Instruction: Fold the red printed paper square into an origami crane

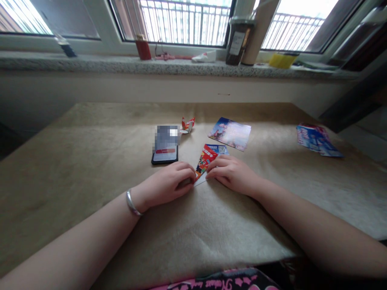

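Observation:
A partly folded, colourful printed sheet of paper (pixel 206 158) lies on the table between my hands, showing red, blue and white areas and a QR code. My left hand (pixel 175 179) pinches its lower left corner with curled fingers. On its right side rests my right hand (pixel 228 171), fingers bent and pressed onto the paper, covering part of it. Just beyond my left hand lies a phone (pixel 165 155) with its screen lit and partly blurred. A small folded paper piece (pixel 188 125), red and white, stands behind the phone's right edge.
A flat printed sheet (pixel 231 133) lies behind my right hand. Several more printed sheets (pixel 317 140) are fanned at the table's right. Along the back, a stone windowsill (pixel 181 68) carries a red container (pixel 142 48), a dark jar (pixel 237 42) and a yellow item (pixel 282 60).

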The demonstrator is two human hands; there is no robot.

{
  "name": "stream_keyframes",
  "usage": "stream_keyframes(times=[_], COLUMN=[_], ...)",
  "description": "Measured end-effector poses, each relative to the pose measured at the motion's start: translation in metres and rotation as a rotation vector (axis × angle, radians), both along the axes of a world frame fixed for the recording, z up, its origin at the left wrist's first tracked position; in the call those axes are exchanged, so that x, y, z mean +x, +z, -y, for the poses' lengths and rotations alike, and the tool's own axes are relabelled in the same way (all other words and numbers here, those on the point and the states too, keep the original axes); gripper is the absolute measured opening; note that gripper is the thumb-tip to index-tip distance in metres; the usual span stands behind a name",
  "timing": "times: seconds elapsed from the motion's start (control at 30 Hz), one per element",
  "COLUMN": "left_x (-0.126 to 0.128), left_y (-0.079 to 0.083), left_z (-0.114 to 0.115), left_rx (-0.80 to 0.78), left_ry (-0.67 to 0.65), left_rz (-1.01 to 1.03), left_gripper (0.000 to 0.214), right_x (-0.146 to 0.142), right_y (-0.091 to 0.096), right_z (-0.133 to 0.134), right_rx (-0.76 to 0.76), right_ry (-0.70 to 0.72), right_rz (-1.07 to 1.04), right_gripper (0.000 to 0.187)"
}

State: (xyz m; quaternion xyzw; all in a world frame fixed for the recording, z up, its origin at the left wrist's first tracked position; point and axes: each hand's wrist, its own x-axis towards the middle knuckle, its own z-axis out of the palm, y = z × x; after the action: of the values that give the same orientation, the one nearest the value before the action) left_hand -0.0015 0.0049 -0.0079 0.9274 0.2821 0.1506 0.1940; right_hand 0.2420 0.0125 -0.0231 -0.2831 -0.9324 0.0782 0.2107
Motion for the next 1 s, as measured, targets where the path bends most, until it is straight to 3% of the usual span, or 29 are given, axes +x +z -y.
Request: stream_keyframes(times=[0.23,0.33,0.47,0.57,0.73,1.0], left_x=[0.000,0.001,0.005,0.007,0.007,0.004], left_y=[-0.010,-0.008,-0.004,-0.001,0.001,-0.004], left_z=[0.000,0.003,0.007,0.009,0.009,0.005], left_rx=[0.205,0.198,0.206,0.232,0.222,0.146], left_ry=[0.074,0.074,0.094,0.082,0.042,0.021], left_rz=[-0.155,-0.184,-0.186,-0.178,-0.174,-0.109], left_gripper=[0.046,0.048,0.041,0.036,0.033,0.034], right_x=[-0.001,-0.001,0.000,0.001,0.002,0.006], right_y=[-0.001,0.000,0.001,0.000,-0.004,-0.014], right_z=[-0.002,-0.002,-0.003,-0.005,-0.008,-0.011], right_rx=[0.029,0.055,0.054,0.026,-0.031,-0.102], right_ry=[0.016,-0.077,-0.308,-0.400,-0.385,-0.341], right_rz=[0.005,0.035,0.045,0.038,0.016,-0.021], right_gripper=[0.026,0.022,0.014,0.021,0.027,0.060])
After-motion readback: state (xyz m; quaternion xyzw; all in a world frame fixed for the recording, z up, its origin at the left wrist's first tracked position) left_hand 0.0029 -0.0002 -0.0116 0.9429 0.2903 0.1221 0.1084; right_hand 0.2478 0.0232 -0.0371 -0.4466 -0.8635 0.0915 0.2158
